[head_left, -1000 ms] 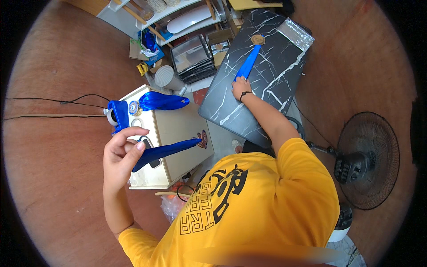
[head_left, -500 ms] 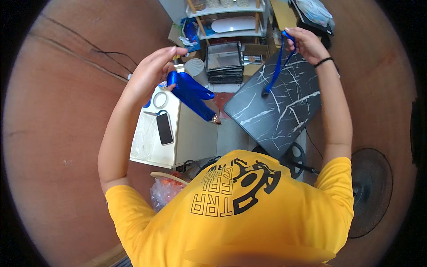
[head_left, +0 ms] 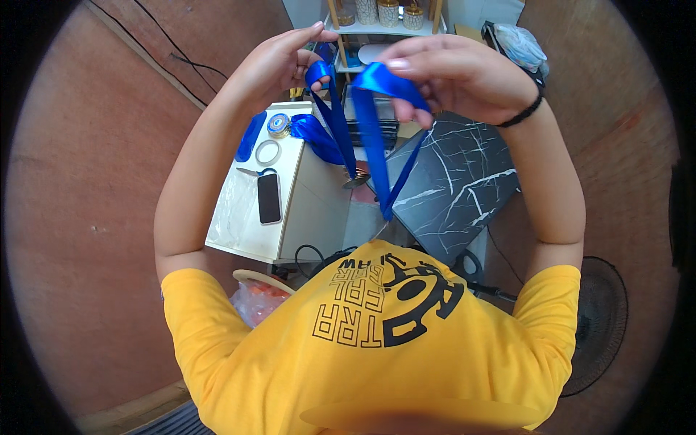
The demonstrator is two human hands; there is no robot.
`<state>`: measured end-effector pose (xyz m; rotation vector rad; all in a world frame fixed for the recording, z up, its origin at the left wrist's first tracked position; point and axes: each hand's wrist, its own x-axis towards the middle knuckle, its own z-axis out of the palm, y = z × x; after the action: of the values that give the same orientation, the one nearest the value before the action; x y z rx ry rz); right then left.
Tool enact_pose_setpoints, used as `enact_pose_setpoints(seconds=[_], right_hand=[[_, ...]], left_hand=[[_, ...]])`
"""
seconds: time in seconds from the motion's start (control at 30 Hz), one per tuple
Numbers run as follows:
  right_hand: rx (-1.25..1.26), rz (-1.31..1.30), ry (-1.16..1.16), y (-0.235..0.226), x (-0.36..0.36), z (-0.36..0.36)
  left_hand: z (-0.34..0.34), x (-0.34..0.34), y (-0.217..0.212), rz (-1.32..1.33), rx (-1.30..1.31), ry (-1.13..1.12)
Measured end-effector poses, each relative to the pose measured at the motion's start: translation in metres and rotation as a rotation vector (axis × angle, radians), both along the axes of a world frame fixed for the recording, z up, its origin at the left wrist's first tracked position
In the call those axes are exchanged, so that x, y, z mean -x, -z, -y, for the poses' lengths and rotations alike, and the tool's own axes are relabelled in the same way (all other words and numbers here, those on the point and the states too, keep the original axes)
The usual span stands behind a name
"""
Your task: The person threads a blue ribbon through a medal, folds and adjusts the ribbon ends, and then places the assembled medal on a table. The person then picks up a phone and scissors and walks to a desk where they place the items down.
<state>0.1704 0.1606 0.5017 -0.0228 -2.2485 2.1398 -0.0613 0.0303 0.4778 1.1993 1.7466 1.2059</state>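
My left hand (head_left: pixel 279 65), raised at the upper left, has its lower fingers curled around a blue ribbon (head_left: pixel 335 116), the thumb and forefinger stretched out. From this ribbon hangs a round metal medal (head_left: pixel 356 180) seen nearly edge-on. My right hand (head_left: pixel 464 80), closer in, holds the loop of another blue ribbon (head_left: pixel 371 123) between thumb and fingers. Its two strands meet low, just above my shirt, where a thin piece (head_left: pixel 380 230) shows too little to name. Below my left hand, a stack of medals (head_left: pixel 278 125) lies on the white cabinet with more blue ribbon (head_left: pixel 316 138) over its edge.
The white cabinet (head_left: pixel 312 217) also carries a tape roll (head_left: pixel 267 152), a phone (head_left: pixel 269 198) and a blue cloth-like piece (head_left: pixel 250 138). A black marble-patterned table (head_left: pixel 464 174) stands to the right. Behind are shelves (head_left: pixel 384 27) with jars; a fan (head_left: pixel 598 326) stands lower right.
My right hand has moved left and nearer with its ribbon, close to my left hand. My left hand has risen slightly; the stack of medals now shows on the cabinet.
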Motion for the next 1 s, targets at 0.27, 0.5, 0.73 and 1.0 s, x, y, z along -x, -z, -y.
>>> enact_pose_setpoints(seconds=[0.27, 0.5, 0.73, 1.0], right_hand=[[-0.09, 0.079, -0.109, 0.004, 0.058, 0.018], [-0.105, 0.125, -0.146, 0.019, 0.075, -0.004], [-0.243, 0.06, -0.183, 0.023, 0.071, -0.002], [-0.281, 0.024, -0.223, 0.014, 0.06, 0.003]], left_hand=[[0.009, -0.022, -0.004, 0.251, -0.032, 0.092], [0.026, -0.036, -0.007, 0.279, -0.004, 0.063], [0.029, -0.048, -0.002, 0.244, -0.054, -0.01], [0.027, -0.055, -0.001, 0.291, -0.053, -0.058]])
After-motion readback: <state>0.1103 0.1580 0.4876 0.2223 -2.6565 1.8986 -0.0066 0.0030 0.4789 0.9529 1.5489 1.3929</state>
